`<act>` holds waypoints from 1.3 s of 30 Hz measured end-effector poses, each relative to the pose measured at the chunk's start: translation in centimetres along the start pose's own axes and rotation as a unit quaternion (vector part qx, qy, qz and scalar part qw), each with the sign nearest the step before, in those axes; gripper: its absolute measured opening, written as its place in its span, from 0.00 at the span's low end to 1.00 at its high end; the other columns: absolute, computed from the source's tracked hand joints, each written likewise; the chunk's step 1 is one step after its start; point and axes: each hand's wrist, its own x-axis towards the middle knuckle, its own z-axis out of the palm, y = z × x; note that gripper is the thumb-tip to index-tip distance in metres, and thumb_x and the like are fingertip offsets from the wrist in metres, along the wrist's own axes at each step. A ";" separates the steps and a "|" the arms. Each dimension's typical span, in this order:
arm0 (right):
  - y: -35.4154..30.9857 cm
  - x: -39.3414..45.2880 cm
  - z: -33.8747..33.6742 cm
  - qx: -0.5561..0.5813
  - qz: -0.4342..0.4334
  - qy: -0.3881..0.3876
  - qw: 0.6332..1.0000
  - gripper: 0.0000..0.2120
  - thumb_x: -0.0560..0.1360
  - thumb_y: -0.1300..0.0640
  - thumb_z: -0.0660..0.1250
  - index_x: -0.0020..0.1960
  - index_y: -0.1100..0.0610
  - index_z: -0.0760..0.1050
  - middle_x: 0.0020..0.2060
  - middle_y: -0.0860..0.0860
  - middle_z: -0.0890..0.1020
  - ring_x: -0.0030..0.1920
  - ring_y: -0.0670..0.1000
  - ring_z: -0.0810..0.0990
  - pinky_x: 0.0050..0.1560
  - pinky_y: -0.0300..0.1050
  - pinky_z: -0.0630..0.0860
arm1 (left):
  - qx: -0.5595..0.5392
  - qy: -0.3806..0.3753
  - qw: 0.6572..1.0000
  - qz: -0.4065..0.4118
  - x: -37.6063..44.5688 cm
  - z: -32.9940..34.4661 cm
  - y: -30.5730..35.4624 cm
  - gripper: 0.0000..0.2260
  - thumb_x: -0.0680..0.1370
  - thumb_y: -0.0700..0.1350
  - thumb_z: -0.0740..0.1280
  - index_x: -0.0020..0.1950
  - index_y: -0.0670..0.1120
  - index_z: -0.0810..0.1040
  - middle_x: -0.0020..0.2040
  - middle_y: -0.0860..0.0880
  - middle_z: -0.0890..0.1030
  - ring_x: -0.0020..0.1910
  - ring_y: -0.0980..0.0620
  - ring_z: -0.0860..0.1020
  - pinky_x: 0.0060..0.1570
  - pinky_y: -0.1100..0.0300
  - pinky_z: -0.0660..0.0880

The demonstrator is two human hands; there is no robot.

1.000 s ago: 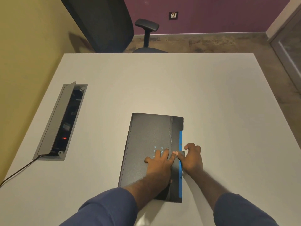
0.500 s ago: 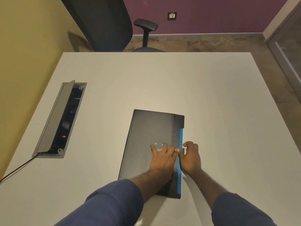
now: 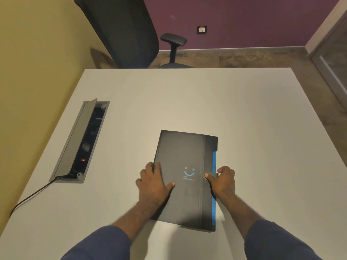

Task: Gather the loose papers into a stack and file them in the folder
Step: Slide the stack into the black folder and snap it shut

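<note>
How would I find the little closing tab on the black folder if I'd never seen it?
Start at the white table and find the black folder lying near the front edge, between two hands. Follow its right side, along the blue strip, to the right hand. The tab is the small grey flap under that thumb, the only piece wrapping over the cover's edge.

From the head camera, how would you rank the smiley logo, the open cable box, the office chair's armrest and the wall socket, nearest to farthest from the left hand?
Measured from the left hand, which rests on the folder's left edge:
1. Smiley logo, just to its right on the folder cover.
2. Cable box, set into the table on the left.
3. Armrest, beyond the table's far edge.
4. Wall socket, on the purple back wall.
</note>
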 end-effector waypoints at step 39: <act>-2.1 -7.2 0.1 0.209 0.044 -0.045 0.976 0.06 0.74 0.54 0.70 0.39 0.54 0.79 0.37 0.52 0.83 0.37 0.53 0.81 0.37 0.46 0.77 | -0.635 -0.124 0.742 -0.175 -1.9 -2.3 -6.9 0.14 0.77 0.35 0.70 0.59 0.45 0.70 0.47 0.37 0.84 0.38 0.44 0.83 0.41 0.48 0.82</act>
